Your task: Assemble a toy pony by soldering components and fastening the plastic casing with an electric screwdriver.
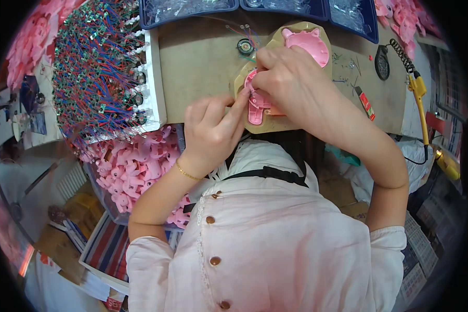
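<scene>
A pink plastic toy body shell (256,110) lies hollow side up on a cream-coloured holding block (281,125) at the table's near edge. My left hand (213,125) is closed at the shell's left side, its fingertips pressed to the rim. Over the shell's upper part bends my right hand (291,78), fingers pinched together; what they hold is hidden. A pink head shell with two ears (311,46) sits in the block's far end, partly behind my right hand. Just beyond my fingers lies a small round black speaker (245,47) with thin coloured wires.
On the left, a white tray (156,88) is heaped with wired circuit boards (96,67). Below it stands a bin of pink toy parts (135,171). Blue bins (192,10) of clear parts line the back. A yellow-handled tool (417,88) with coiled cord hangs right.
</scene>
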`<state>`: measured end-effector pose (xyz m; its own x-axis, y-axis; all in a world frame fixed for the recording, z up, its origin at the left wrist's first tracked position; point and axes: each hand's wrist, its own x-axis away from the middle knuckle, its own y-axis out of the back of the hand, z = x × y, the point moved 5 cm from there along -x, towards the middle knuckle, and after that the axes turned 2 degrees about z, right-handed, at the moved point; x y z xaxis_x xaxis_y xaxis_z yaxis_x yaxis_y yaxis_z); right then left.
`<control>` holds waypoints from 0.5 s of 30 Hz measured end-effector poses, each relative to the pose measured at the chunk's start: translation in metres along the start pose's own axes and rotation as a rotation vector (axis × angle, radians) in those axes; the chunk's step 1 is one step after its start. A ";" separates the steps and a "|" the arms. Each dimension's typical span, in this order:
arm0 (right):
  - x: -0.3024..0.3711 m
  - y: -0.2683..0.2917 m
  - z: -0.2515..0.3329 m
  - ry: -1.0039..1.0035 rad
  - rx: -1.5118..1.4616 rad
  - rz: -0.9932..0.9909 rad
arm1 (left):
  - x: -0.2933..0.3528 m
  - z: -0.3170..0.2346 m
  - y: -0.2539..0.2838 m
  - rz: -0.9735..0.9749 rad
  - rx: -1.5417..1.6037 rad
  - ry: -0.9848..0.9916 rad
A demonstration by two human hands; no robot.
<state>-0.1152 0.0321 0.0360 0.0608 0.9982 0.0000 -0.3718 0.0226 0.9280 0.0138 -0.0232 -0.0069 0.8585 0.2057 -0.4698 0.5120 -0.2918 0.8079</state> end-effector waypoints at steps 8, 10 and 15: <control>-0.024 -0.014 -0.017 0.109 0.012 0.225 | 0.002 0.008 -0.004 0.302 0.182 -0.047; -0.031 -0.011 -0.011 0.117 0.075 0.281 | -0.006 0.002 0.005 0.356 0.103 -0.098; -0.032 -0.019 -0.017 0.156 0.249 0.302 | -0.011 -0.003 0.002 0.438 -0.146 -0.219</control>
<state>-0.1256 0.0012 0.0124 -0.1651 0.9547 0.2474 -0.1154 -0.2678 0.9565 0.0053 -0.0229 0.0010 0.9857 -0.1117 -0.1265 0.1065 -0.1702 0.9796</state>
